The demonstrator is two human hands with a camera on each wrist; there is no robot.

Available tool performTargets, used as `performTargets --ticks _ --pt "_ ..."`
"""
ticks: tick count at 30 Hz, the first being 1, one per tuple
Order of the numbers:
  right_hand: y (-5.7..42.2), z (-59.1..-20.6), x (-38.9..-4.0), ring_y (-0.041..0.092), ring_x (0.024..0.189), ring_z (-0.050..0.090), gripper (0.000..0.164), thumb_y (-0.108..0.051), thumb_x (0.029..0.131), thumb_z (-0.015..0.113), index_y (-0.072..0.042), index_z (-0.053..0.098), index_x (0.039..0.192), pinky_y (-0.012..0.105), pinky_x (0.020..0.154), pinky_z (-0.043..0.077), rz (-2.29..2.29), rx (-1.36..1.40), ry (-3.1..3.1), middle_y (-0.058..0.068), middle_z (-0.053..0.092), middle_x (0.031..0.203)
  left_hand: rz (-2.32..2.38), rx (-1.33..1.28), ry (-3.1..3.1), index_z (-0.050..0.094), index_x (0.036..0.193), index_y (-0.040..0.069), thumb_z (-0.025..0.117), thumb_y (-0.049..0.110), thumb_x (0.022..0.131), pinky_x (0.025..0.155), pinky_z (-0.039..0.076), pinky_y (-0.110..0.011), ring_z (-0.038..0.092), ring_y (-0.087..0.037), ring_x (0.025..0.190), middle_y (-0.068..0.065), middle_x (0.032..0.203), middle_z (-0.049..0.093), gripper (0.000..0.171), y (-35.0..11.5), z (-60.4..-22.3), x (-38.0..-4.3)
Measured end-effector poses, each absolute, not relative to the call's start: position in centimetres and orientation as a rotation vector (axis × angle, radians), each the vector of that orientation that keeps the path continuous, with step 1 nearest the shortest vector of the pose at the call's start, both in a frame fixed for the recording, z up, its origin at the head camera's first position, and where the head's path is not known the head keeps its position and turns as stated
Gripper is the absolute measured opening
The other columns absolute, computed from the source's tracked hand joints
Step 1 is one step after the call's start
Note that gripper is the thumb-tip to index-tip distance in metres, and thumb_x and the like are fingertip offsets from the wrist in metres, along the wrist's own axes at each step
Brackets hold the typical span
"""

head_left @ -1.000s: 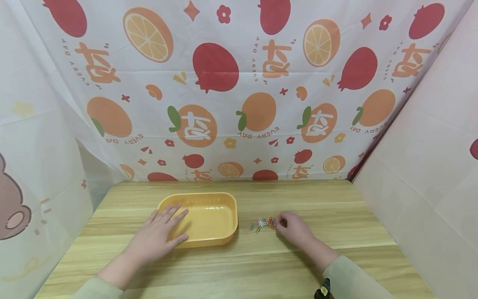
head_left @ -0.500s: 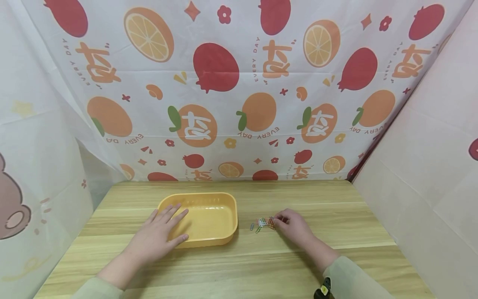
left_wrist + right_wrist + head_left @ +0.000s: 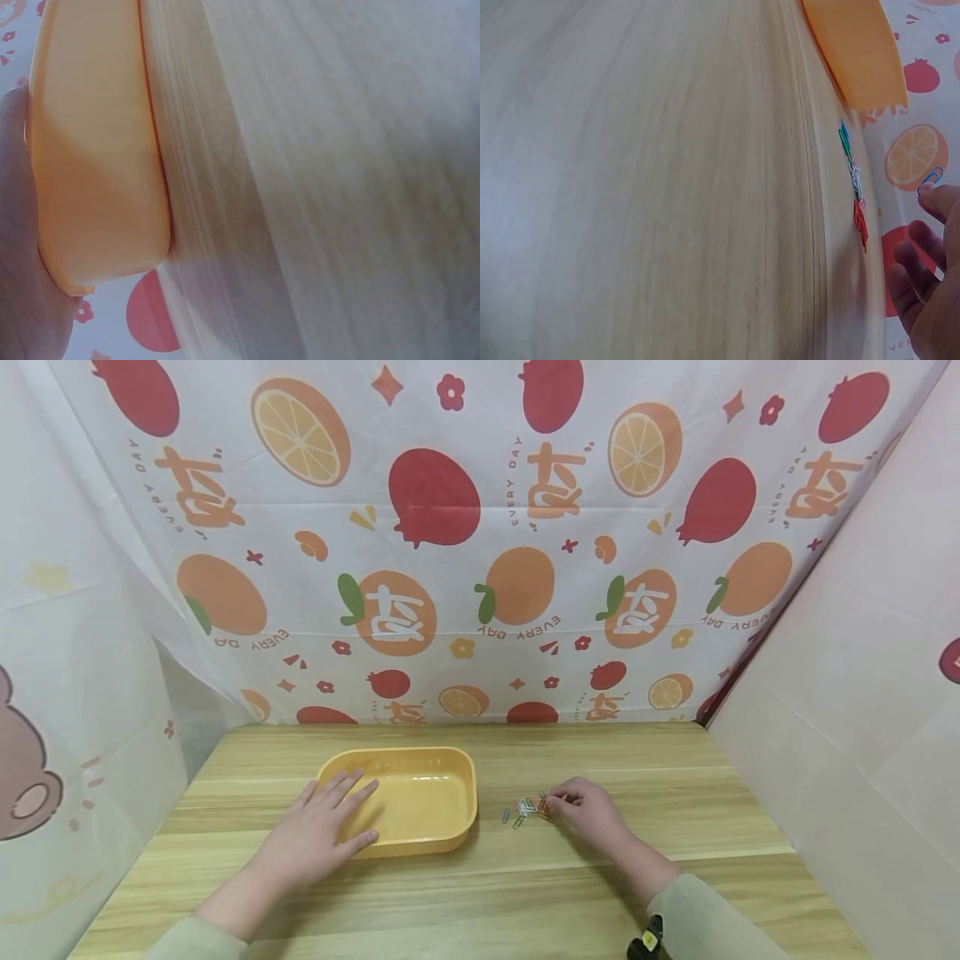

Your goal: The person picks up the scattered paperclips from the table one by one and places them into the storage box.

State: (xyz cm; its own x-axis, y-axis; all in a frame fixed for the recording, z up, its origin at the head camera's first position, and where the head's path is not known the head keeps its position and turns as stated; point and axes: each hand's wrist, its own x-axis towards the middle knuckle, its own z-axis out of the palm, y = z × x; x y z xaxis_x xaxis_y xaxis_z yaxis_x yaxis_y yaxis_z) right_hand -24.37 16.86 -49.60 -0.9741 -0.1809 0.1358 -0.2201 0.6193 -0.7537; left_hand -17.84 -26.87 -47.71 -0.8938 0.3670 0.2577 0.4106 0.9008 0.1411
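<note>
One blue paper clip, beside the desk's clips, is pinched in the right hand, now nearer the tray where the left hand's fingers spread, before cloth reading "EVERY DAY".

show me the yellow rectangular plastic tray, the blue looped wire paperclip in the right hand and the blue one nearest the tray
Yellow rectangular plastic tray point(image 3: 423, 807): head view, inner base
Held blue wire paperclip point(image 3: 934, 176): right wrist view, exposed loop
Blue paperclip nearest tray point(image 3: 506, 816): head view, middle
</note>
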Motion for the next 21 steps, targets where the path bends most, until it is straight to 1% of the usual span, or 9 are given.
performTargets --ticks 10,16,18,21 --pt "16.2 -49.6 -24.6 0.008 0.083 0.059 0.007 -0.028 0.090 0.074 -0.022 0.077 0.090 0.030 0.072 0.051 1.282 0.338 -2.787 -0.012 0.067 0.091 -0.284 -0.587 -2.846 0.039 0.153 0.023 0.052 0.065 0.094 0.120 0.008 -0.057 0.025 -0.038 0.146 -0.010 0.160 0.031 0.074 -26.8 -47.6 -17.8" --pt "15.6 -49.2 -24.7 0.010 0.083 0.060 0.008 -0.028 0.091 0.073 -0.021 0.077 0.091 0.028 0.070 0.052 1.314 0.364 -2.773 -0.010 0.067 0.091 -0.285 -0.588 -2.845 0.039 0.153 0.023 0.049 0.067 0.094 0.120 0.007 -0.056 0.025 -0.038 0.146 -0.010 0.160 0.031 0.075 -26.9 -47.8 -17.8" --pt "15.3 -49.1 -24.7 0.010 0.082 0.060 0.007 -0.028 0.091 0.074 -0.022 0.077 0.091 0.028 0.069 0.052 1.326 0.367 -2.776 -0.011 0.067 0.091 -0.284 -0.588 -2.845 0.039 0.154 0.023 0.048 0.067 0.094 0.120 0.006 -0.056 0.025 -0.038 0.147 -0.010 0.160 0.030 0.075 -27.0 -47.8 -17.8" --pt "14.9 -48.9 -24.8 0.010 0.082 0.060 0.010 -0.030 0.091 0.073 -0.021 0.078 0.092 0.028 0.068 0.052 1.326 0.381 -2.781 -0.010 0.066 0.091 -0.283 -0.588 -2.840 0.039 0.154 0.023 0.048 0.067 0.094 0.120 0.007 -0.056 0.025 -0.038 0.146 -0.010 0.160 0.031 0.075 -26.9 -47.9 -17.8"
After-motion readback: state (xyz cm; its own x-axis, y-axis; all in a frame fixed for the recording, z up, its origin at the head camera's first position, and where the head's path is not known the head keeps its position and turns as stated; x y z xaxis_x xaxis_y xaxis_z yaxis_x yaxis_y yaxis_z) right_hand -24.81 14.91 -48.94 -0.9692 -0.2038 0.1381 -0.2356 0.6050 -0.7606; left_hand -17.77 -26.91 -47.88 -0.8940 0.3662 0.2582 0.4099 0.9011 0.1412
